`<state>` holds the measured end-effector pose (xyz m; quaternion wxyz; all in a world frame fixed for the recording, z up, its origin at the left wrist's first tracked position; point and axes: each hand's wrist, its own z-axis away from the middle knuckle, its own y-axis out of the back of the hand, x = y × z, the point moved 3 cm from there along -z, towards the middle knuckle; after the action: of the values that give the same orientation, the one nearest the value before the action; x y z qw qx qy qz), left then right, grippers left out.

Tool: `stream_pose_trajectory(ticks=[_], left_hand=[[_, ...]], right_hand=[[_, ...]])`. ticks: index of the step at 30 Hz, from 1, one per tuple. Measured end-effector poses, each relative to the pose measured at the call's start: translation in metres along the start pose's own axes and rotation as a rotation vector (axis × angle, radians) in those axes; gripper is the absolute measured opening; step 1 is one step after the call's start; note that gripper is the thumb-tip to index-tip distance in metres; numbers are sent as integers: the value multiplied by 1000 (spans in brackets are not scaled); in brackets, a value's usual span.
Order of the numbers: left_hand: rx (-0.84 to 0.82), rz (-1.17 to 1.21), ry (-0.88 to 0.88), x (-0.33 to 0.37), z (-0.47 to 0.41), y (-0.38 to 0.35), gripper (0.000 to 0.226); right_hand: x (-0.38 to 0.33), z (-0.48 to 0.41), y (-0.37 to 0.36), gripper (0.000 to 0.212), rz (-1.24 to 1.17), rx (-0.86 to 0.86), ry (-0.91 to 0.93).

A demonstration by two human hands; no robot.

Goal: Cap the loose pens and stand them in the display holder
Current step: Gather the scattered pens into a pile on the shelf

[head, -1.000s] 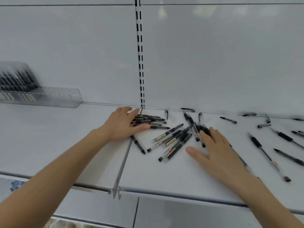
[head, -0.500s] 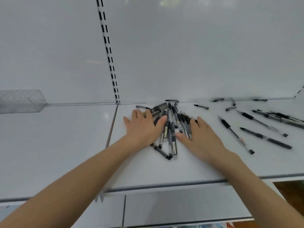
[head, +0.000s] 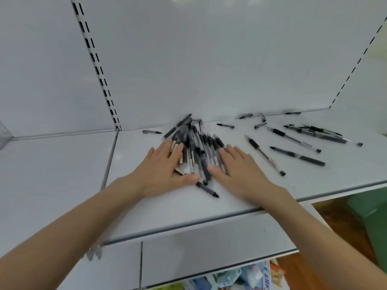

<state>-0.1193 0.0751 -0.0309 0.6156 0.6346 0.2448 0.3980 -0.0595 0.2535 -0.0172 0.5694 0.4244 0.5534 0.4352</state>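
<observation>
A heap of several black pens [head: 195, 146] lies on the white shelf [head: 209, 206], bunched between my two hands. My left hand [head: 165, 171] lies flat with straight fingers against the heap's left side. My right hand [head: 238, 170] lies flat against its right side, thumb touching the pens. One pen [head: 207, 189] sticks out toward me between the thumbs. More loose pens [head: 297, 155] and loose caps [head: 260, 125] are scattered on the shelf to the right. Only a corner of the clear display holder [head: 4, 136] shows at the far left edge.
The shelf's back wall has a slotted upright [head: 98, 68] left of the heap. A seam [head: 109, 162] splits the shelf left of my left hand. A lower shelf [head: 209, 254] juts out below the front edge, with packaged goods [head: 240, 277] under it.
Both hands have pushed closer together, squeezing the pens into a tighter heap. The view has swung right, so the holder has slid almost out of frame on the left.
</observation>
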Motion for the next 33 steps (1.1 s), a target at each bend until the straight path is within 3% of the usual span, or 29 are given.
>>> stream_pose_trajectory(ticks=[4,7,10,16,19,21,24,26,28,33], left_hand=[[39,137,37,31,-13,3,100],[107,151,174,37,-11,9,105],[92,105,200,57,-19,3,108],[177,168,115,107,-71,-12,103],[169,236,126,125,-81,-13,94],[242,264,158,119,-74,-4,94],[441,125,390,73,-65,11,87],[439,17,611,33,-65,15,85],[380,22,722,5,-68,13,84],[402,72,520,9,-84,8,65]], right_hand=[[26,3,22,64,-234,58,1],[76,13,42,68,-151,123,-127],[112,16,45,71,27,41,-239],[107,-9,30,58,103,-5,-36],[113,-18,40,33,-90,24,73],[139,-19,55,40,-191,60,55],[202,-23,77,61,-30,100,-140],[237,-28,82,66,82,81,-273],[250,-32,81,67,110,66,-299],[229,-38,70,55,97,94,-232]])
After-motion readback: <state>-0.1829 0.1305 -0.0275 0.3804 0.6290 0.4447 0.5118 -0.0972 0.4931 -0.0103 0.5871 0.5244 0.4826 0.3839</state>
